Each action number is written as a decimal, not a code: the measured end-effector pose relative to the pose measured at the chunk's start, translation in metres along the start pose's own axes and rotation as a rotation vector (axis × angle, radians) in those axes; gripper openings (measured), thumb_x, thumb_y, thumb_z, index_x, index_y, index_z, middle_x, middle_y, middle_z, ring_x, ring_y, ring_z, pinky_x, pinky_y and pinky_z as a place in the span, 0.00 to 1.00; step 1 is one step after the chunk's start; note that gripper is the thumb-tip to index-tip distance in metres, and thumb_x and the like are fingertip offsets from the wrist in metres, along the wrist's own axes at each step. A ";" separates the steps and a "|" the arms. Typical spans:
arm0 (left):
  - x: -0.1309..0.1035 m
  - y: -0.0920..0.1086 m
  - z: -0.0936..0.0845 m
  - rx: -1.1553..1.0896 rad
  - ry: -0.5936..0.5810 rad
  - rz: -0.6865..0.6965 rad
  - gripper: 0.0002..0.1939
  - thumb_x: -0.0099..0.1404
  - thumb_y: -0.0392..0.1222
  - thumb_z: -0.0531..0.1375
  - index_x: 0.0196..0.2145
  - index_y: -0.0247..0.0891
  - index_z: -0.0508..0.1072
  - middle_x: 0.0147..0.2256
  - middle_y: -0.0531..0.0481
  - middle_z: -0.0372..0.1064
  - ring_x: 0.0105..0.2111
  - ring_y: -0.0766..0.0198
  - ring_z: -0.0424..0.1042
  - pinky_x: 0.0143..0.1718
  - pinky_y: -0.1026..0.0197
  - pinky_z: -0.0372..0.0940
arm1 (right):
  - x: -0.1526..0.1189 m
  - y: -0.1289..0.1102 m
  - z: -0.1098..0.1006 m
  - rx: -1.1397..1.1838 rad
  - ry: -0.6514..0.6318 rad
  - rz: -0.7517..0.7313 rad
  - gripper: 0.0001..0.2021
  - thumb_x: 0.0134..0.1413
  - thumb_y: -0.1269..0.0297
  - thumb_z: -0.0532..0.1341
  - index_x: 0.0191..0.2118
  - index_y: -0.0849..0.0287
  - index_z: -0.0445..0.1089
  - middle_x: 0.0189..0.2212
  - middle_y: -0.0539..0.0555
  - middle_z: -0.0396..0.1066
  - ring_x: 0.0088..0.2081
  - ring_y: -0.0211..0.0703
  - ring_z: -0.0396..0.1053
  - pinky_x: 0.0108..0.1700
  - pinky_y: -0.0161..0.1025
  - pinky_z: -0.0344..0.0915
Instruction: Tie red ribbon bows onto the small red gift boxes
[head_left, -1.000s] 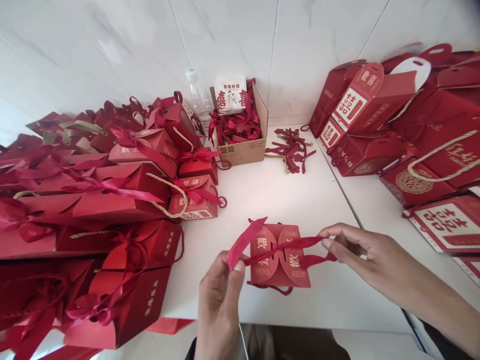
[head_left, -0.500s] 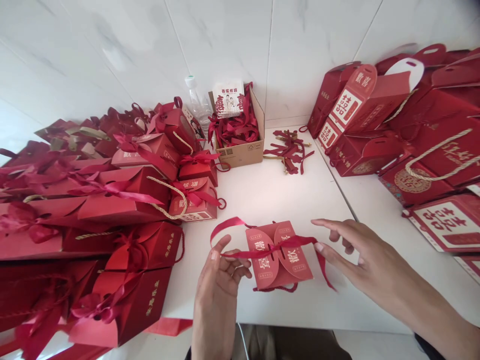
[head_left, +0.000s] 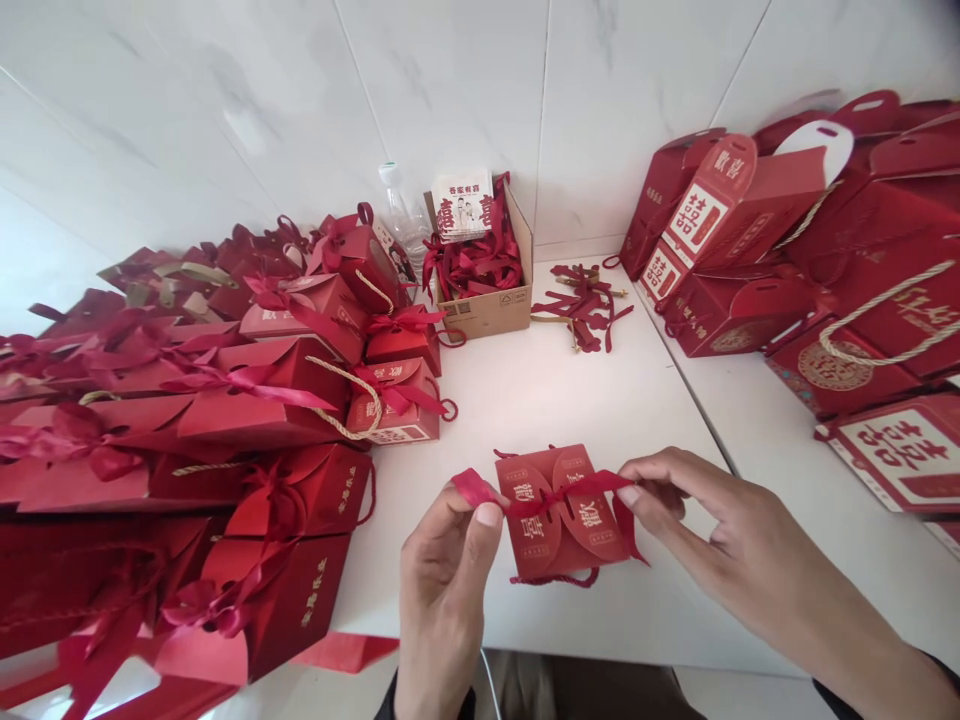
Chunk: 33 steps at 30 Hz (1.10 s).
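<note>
A small red box [head_left: 559, 545] with pale lettering and curved top flaps lies on the white table between my hands. A red ribbon [head_left: 577, 486] crosses its top through the middle, where the flaps meet. On the left, my left hand [head_left: 454, 560] pinches one end of the ribbon between thumb and forefinger, with a short loop standing above the fingers. My right hand [head_left: 697, 520] pinches the ribbon at the box's right edge, and a loose tail hangs down beside it. Dark red cord shows at the box's near and far edges.
Ribbon-tied red boxes [head_left: 255, 415] crowd the left side. A cardboard box [head_left: 487, 315] of ribbons stands at the back by a clear bottle [head_left: 401, 215], with loose ribbon pieces [head_left: 585, 305] to its right. Taller red boxes [head_left: 750, 215] stand at the right on the white table [head_left: 585, 390].
My left hand has closed on the ribbon's left end, and its long loop is now short. The fingers of my right hand, spread before, have come together on the ribbon.
</note>
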<state>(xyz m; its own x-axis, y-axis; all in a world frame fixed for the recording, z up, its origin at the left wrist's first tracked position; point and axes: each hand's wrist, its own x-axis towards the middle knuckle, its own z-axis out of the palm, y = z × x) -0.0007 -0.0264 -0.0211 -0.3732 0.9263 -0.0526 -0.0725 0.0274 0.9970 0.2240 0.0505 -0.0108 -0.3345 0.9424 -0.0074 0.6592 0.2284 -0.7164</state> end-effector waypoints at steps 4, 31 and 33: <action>0.000 -0.011 0.000 0.026 0.093 -0.082 0.20 0.75 0.54 0.59 0.28 0.41 0.67 0.27 0.54 0.61 0.29 0.66 0.60 0.32 0.66 0.60 | -0.002 0.004 0.002 -0.002 0.052 0.000 0.13 0.69 0.48 0.58 0.38 0.49 0.74 0.31 0.51 0.74 0.29 0.44 0.70 0.26 0.38 0.65; 0.030 -0.001 -0.016 0.501 0.127 0.283 0.06 0.72 0.42 0.60 0.38 0.40 0.76 0.34 0.50 0.72 0.32 0.63 0.70 0.31 0.62 0.65 | -0.009 -0.020 -0.003 -0.017 0.114 -0.065 0.09 0.66 0.51 0.61 0.42 0.46 0.76 0.31 0.51 0.75 0.29 0.46 0.72 0.25 0.37 0.67; 0.030 0.007 -0.012 0.464 0.091 0.250 0.10 0.73 0.44 0.60 0.34 0.40 0.74 0.30 0.51 0.71 0.29 0.64 0.71 0.29 0.63 0.65 | -0.009 -0.026 -0.001 0.021 0.106 -0.037 0.11 0.66 0.48 0.61 0.44 0.46 0.76 0.32 0.52 0.76 0.30 0.46 0.73 0.28 0.38 0.69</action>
<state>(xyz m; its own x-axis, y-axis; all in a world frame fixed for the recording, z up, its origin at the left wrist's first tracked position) -0.0239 -0.0028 -0.0161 -0.4065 0.8902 0.2057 0.4383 -0.0075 0.8988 0.2099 0.0363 0.0085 -0.2845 0.9543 0.0919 0.6331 0.2590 -0.7295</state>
